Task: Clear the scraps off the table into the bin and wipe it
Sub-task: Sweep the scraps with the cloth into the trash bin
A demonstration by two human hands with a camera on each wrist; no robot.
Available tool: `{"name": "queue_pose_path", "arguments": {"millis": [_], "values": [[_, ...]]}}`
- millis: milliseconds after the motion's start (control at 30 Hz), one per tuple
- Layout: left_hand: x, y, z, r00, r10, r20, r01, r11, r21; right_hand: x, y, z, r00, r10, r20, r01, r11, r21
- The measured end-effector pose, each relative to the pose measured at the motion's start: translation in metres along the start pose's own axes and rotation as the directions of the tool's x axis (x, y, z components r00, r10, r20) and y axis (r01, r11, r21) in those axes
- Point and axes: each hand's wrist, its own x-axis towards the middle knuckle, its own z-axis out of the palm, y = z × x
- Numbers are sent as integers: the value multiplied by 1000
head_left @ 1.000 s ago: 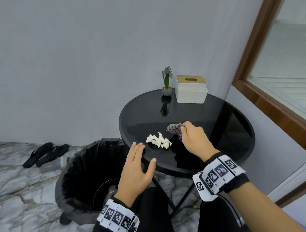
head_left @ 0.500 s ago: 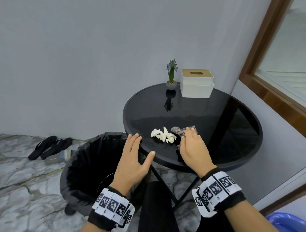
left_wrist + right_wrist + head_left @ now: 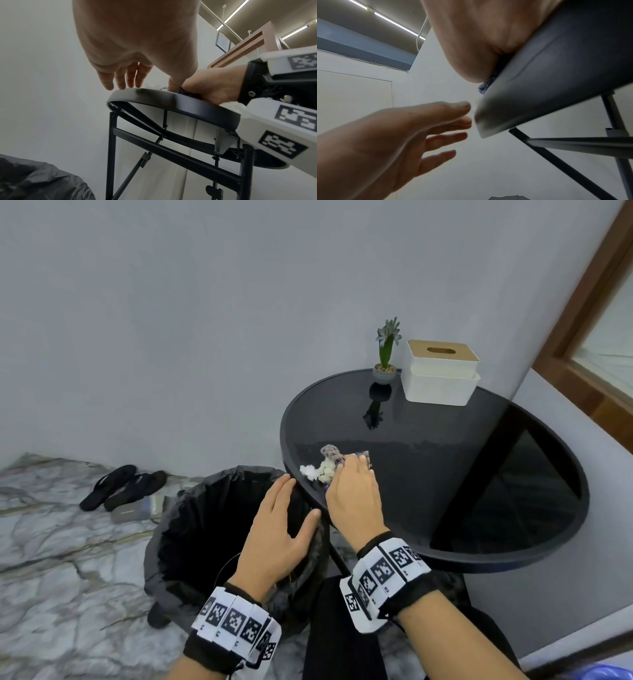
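Observation:
White paper scraps [image 3: 317,470] lie bunched at the left rim of the round black table [image 3: 479,474]. My right hand [image 3: 352,491] presses a purple-grey cloth [image 3: 331,453] against them from the right; the cloth [image 3: 485,85] peeks from under that hand at the rim. My left hand [image 3: 279,529] is held flat and open just below the table edge, over the black-lined bin [image 3: 205,529], fingers [image 3: 120,79] near the rim [image 3: 171,100]. Whether my right fingers curl round the cloth is hidden.
A small potted plant [image 3: 386,354] and a white tissue box [image 3: 440,373] stand at the table's back. Black slippers [image 3: 120,486] lie on the marble floor by the wall. Black table legs [image 3: 113,148] run down beside the bin.
My right hand has pushed the cloth and the scraps leftward across the table to its rim. The left hand stays open under the edge above the bin.

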Motion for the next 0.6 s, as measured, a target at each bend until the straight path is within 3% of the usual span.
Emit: {"name": "queue_pose_path", "arguments": {"millis": [333,600], "values": [[8,-39,-11,996,-83,-23,84,996,32,29,-34,40,998,-48,28,50,995,-84],[9,-66,-20,986,-165,-35,165,986,18,44,-68,53,990,-120,73,123,992,-33]]}}
